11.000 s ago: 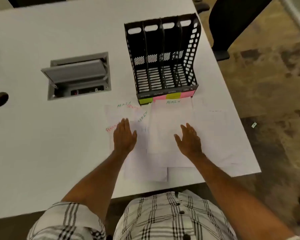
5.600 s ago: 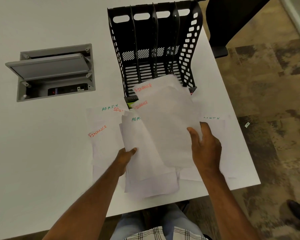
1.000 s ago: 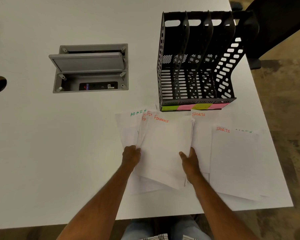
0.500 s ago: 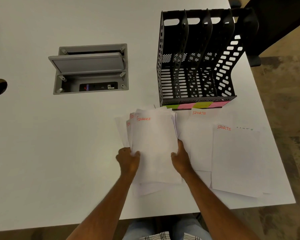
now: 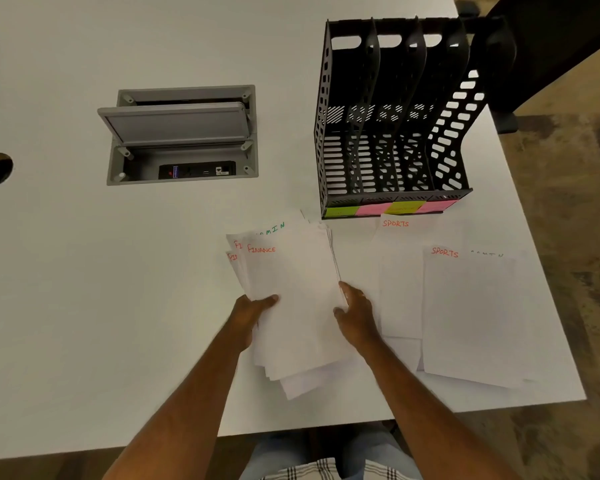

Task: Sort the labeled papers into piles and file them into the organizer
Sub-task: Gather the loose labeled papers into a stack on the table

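Holding the gathered sheets from both long edges, the two hands sit nearest the viewer at the front of the desk (image 5: 84, 271). The left hand (image 5: 248, 315) pinches the stack's left edge, thumb laid on top. The right hand (image 5: 355, 315) presses against the right edge with fingers curled round it. Both grips are clamped on the FINANCE stack (image 5: 291, 299); neither hand is free.

The stack's long axis runs from the person toward the far edge, tilted slightly left at the top. Its lower sheets fan out unevenly at the near end, so it is not yet squared. An ADMIN sheet (image 5: 274, 228) shows at the top, partly under the stack.

To the right, flat on the desk and apart from the stack, lie two SPORTS sheets (image 5: 465, 306), with another faintly labelled sheet behind.

Farther on, ahead and to the right of the stack, stands the black organizer (image 5: 388, 133), its slots open toward the person and running the same way as the stack. Coloured tabs (image 5: 392, 208) mark the slot fronts; their wording is unreadable. The right hand is nearer the organizer. Judged from this layout, filing calls for a forward-right carry with no great turn of the sheets.
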A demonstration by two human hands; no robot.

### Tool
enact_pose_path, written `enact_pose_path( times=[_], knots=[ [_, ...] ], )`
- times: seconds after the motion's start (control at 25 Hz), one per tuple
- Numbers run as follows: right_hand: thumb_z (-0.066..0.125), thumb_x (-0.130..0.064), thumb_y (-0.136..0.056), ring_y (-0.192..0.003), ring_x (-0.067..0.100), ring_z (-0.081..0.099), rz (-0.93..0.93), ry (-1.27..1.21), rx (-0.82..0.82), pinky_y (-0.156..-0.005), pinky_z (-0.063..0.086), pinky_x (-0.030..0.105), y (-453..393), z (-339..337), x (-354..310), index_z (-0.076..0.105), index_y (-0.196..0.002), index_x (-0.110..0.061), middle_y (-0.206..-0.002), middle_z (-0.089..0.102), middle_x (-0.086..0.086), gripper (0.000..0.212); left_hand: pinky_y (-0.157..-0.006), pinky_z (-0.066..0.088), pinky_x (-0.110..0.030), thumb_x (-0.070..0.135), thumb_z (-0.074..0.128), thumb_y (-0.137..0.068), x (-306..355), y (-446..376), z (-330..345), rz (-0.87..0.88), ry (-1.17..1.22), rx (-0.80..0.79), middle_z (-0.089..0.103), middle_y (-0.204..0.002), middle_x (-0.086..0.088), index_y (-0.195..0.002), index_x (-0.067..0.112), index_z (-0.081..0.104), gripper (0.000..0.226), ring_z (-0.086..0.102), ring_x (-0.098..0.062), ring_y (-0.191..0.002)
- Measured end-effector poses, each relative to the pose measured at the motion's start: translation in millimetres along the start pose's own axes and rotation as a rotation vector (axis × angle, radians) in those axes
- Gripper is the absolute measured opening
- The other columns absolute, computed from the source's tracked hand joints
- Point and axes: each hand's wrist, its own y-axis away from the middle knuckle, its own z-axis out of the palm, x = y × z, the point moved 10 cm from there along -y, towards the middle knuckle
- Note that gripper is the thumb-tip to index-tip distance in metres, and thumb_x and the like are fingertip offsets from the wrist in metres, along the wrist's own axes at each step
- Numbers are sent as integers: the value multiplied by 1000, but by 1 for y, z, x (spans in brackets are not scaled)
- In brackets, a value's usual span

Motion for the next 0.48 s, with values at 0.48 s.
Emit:
enact_pose_path(
  times=[0.48],
  knots=[
    [88,-27,-72,-102,8,70,-174,-615,-173,-90,57,27,14,-45,-102,69,-109,-30,-107,75,-12,41,-98,53,-53,11,70,-88,128,86,8,354,-121,-139,74,-118,-10,-123,14,66,35,66,-37,-113]
  ],
)
